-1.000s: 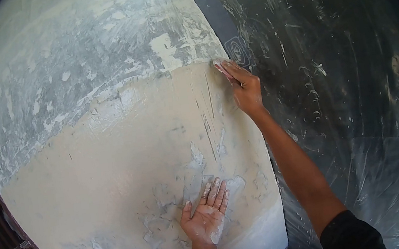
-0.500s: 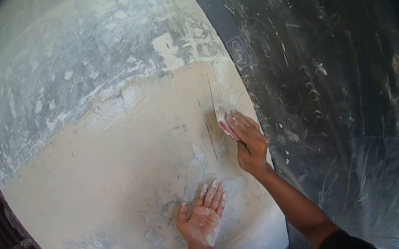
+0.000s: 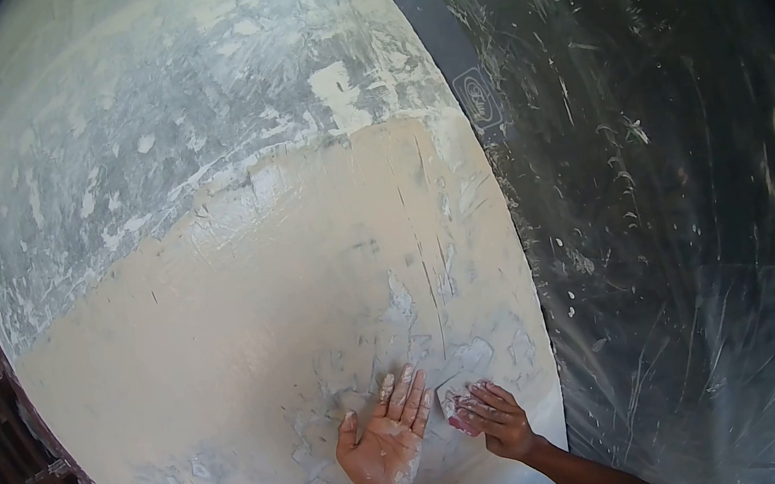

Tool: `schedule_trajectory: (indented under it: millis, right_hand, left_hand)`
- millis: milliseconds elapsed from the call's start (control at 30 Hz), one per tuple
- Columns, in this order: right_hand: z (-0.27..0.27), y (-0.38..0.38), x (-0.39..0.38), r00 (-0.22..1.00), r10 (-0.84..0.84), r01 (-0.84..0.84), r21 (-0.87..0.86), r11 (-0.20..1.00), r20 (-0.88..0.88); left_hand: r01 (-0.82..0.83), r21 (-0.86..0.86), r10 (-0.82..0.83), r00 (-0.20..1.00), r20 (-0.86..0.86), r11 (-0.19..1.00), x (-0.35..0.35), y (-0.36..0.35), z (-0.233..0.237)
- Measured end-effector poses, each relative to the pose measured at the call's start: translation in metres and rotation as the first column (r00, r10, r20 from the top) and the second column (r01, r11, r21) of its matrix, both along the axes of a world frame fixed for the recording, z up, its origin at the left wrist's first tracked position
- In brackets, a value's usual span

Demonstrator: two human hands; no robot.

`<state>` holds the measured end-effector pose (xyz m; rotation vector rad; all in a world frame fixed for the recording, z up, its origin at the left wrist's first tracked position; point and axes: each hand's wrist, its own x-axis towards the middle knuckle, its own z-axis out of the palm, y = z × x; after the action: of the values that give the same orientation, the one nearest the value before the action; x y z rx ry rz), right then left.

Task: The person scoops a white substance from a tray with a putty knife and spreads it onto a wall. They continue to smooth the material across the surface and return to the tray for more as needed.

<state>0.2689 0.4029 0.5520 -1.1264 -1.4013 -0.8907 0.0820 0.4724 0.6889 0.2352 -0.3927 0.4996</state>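
Note:
My left hand [image 3: 386, 436] lies flat against the wall [image 3: 218, 294], fingers spread, dusted white, holding nothing. Just to its right, my right hand [image 3: 497, 416] presses a small pink-and-white sanding block [image 3: 452, 403] against the tan plaster low on the wall. The wall's lower part is tan and smooth with vertical scratch lines above the hands; its upper part is grey and patchy with white filler spots.
A dark surface covered by splattered clear plastic sheeting [image 3: 676, 204] fills the right side, meeting the wall along a curved edge. A brown wooden lattice [image 3: 1, 430] shows at the far left.
My right hand has swept the sanding block down the wall's right edge, from the top of the tan area to beside my left hand. The left hand stayed flat.

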Motion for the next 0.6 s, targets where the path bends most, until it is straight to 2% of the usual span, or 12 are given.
schedule_trajectory:
  millis: [67, 200, 267, 333, 367, 433, 533, 600]
  right_hand:
    - [0.041, -0.009, 0.005, 1.0, -0.001, 0.001, 0.133, 0.991, 0.002]
    - [0.22, -0.005, 0.045, 0.989, -0.13, 0.088, 0.44, 0.894, 0.065]
    - [0.278, 0.015, 0.07, 0.989, -0.129, 0.083, 0.469, 0.879, 0.067]
    - [0.286, 0.031, 0.077, 0.988, -0.137, 0.097, 0.431, 0.897, 0.064]
    - [0.284, 0.038, 0.08, 0.988, -0.145, 0.11, 0.391, 0.914, 0.059]
    - [0.228, 0.044, 0.064, 0.986, -0.15, 0.117, 0.339, 0.933, 0.072]
    - [0.077, 0.039, 0.021, 0.992, -0.121, 0.116, 0.132, 0.984, 0.031]
    - [-0.013, 0.018, -0.01, 0.995, -0.095, 0.094, -0.083, 0.992, -0.011]
  left_hand:
    - [0.0, -0.019, 0.0, 1.0, 0.005, 1.0, 0.001, 0.0, 0.002]
    - [-0.003, -0.013, 0.003, 1.0, 0.004, 1.0, 0.002, -0.004, 0.004]
    - [-0.003, -0.003, 0.003, 1.0, 0.009, 1.0, 0.001, -0.005, 0.005]
    - [-0.014, -0.011, 0.014, 1.0, 0.012, 1.0, -0.001, -0.006, 0.005]
    - [-0.015, -0.014, 0.015, 1.0, 0.011, 1.0, -0.003, -0.006, 0.004]
    - [-0.024, -0.019, 0.024, 1.0, 0.013, 1.0, -0.004, -0.006, 0.006]
    - [-0.025, -0.006, 0.025, 0.999, 0.02, 1.0, -0.007, -0.004, 0.007]
    - [-0.025, -0.003, 0.025, 0.999, 0.025, 1.0, -0.009, -0.002, 0.007]
